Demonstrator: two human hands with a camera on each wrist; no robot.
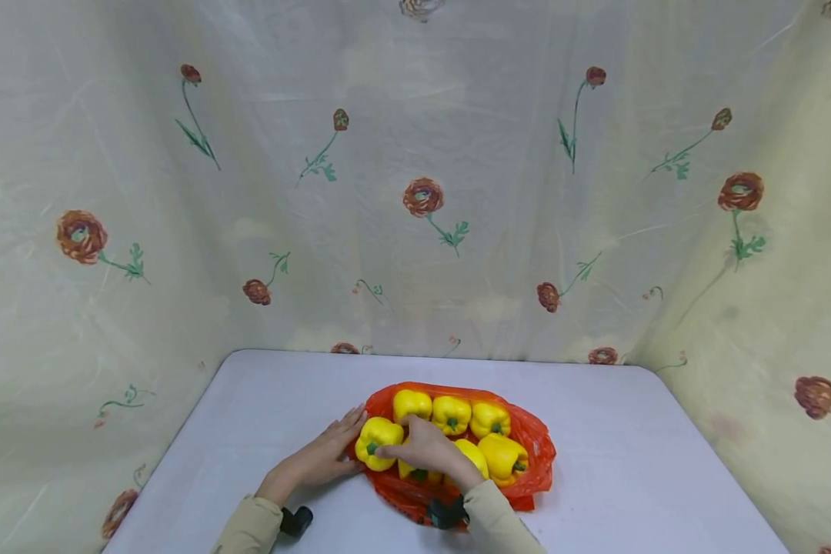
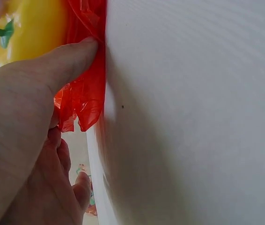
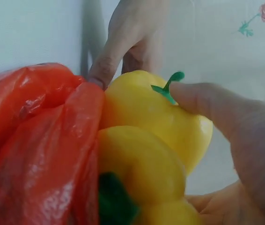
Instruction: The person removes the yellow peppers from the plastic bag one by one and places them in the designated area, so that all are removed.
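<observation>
Nearest the viewer, two beige sleeves (image 1: pixel 502 523) enter from the lower edge, with a black device (image 1: pixel 295 523) at the left wrist. The left hand (image 1: pixel 322 455) lies at the left side of the red plastic bag (image 1: pixel 542 454); its fingers are extended and its thumb touches the plastic. The right hand (image 1: pixel 429 450) reaches across the bag. Its grip is partly closed, spread to the width of the leftmost yellow pepper (image 1: pixel 376 432): the thumb bears beside the green stem, and the fingers lie on the opposite side. The held pepper therefore sits between thumb and fingers, at the bag's left rim, adjacent to the left hand. A second pepper (image 3: pixel 139 154) lies directly below it in the right wrist view. Farther back, three peppers (image 1: pixel 452 412) form a row along the bag's far rim. The bag rests on a white table (image 1: pixel 637 462); a flower-printed cloth (image 1: pixel 498 231) hangs behind.
</observation>
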